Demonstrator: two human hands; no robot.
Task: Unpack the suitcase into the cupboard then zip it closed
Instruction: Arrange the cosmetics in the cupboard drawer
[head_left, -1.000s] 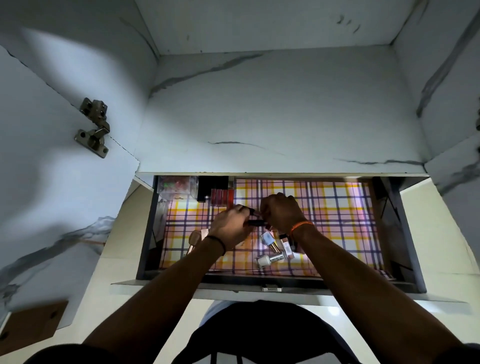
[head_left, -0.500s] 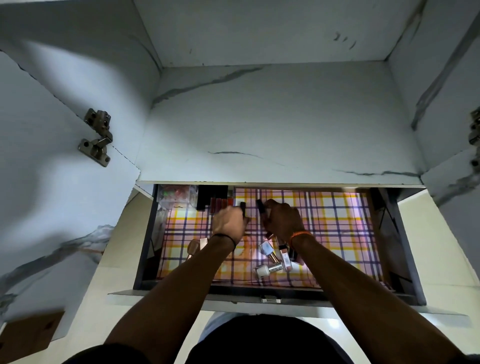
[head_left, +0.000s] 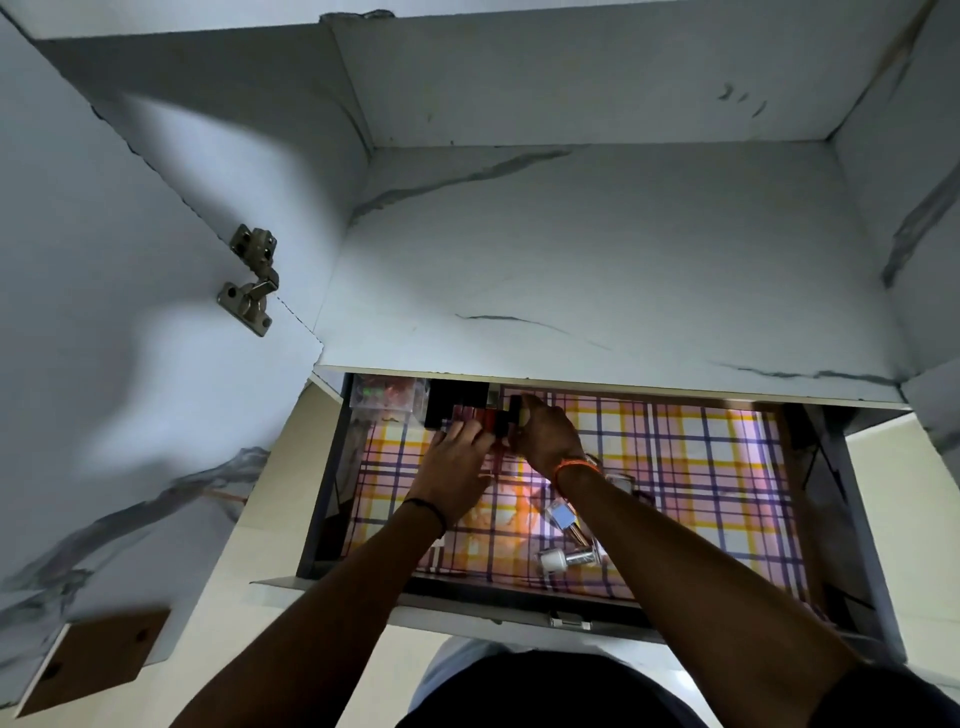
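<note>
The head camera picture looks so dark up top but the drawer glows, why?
Head view: the cupboard shelf lies in dim bluish shade, with one pale light patch on the open door. The checked drawer liner is lit brightly, pinkish in the middle. Both forearms are dark. Straight edges bend near the corners, from the wide lens.

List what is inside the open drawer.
The drawer has a plaid liner. At its back left are a clear box and a row of dark and red tubes, where both hands work. Small bottles lie nearer the front. The arms hide some of them.
</note>
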